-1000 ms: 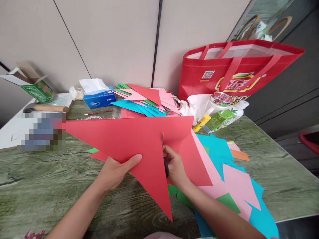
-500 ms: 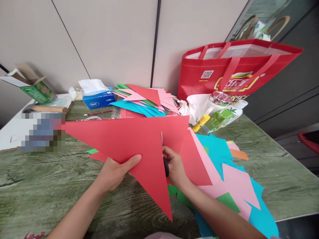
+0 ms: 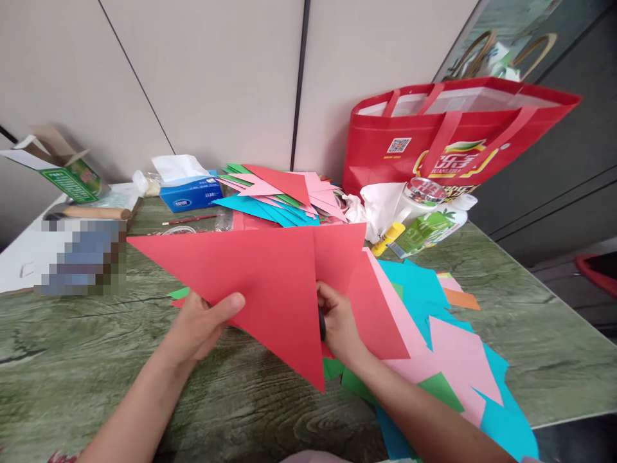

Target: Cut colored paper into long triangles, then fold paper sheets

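My left hand (image 3: 200,321) pinches the lower edge of a large red paper triangle (image 3: 250,276), thumb on top. It holds the triangle up above the green table (image 3: 96,379). To its right, my right hand (image 3: 340,321) is closed round black-handled scissors (image 3: 321,325), mostly hidden behind the paper. A second red piece (image 3: 359,289) lies just right of the scissors, beside the triangle's straight right edge.
Pink, blue and green paper offcuts (image 3: 453,360) lie at the right. A pile of coloured triangles (image 3: 279,193) sits behind. Further back are a red tote bag (image 3: 448,138), a glue stick (image 3: 389,238), a blue tissue box (image 3: 191,191) and an open green carton (image 3: 62,170).
The cut through the red sheet has reached its top edge. My left hand has shifted left and lifted the triangle away from the right piece. The scissor blade no longer shows above the paper.
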The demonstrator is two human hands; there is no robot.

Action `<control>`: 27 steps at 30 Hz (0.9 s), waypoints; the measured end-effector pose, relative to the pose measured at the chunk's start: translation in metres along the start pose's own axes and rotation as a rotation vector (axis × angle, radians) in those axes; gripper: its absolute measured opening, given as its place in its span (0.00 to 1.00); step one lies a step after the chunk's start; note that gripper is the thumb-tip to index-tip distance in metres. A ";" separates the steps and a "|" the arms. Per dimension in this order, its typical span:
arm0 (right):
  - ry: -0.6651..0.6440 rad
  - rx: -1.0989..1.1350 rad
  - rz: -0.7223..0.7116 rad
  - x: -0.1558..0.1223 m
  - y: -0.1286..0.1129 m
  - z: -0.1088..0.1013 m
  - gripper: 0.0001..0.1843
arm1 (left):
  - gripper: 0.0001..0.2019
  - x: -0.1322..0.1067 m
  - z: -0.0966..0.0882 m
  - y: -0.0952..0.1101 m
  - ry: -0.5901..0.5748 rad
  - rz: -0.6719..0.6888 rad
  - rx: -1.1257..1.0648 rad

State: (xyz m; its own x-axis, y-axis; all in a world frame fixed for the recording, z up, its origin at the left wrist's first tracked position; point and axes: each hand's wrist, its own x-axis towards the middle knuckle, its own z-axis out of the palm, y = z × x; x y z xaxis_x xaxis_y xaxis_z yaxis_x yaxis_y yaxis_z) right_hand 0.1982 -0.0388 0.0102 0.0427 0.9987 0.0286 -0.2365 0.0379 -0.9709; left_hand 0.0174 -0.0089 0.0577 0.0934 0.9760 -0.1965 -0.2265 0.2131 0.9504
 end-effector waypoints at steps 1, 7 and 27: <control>-0.004 0.000 -0.006 0.000 0.000 0.000 0.08 | 0.25 0.000 0.000 0.001 0.012 -0.008 -0.017; 0.078 -0.123 -0.131 0.002 0.001 -0.002 0.13 | 0.20 0.001 0.003 -0.002 0.017 -0.026 -0.006; 0.056 -0.028 -0.079 0.007 -0.006 -0.003 0.12 | 0.17 0.000 0.004 -0.006 -0.001 -0.032 0.025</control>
State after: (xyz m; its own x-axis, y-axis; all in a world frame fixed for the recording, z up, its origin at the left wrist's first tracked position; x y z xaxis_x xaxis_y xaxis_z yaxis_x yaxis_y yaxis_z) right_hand 0.2033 -0.0326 0.0154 0.1141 0.9891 0.0928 -0.2027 0.1146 -0.9725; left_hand 0.0228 -0.0101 0.0531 0.1017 0.9686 -0.2270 -0.1988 0.2434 0.9493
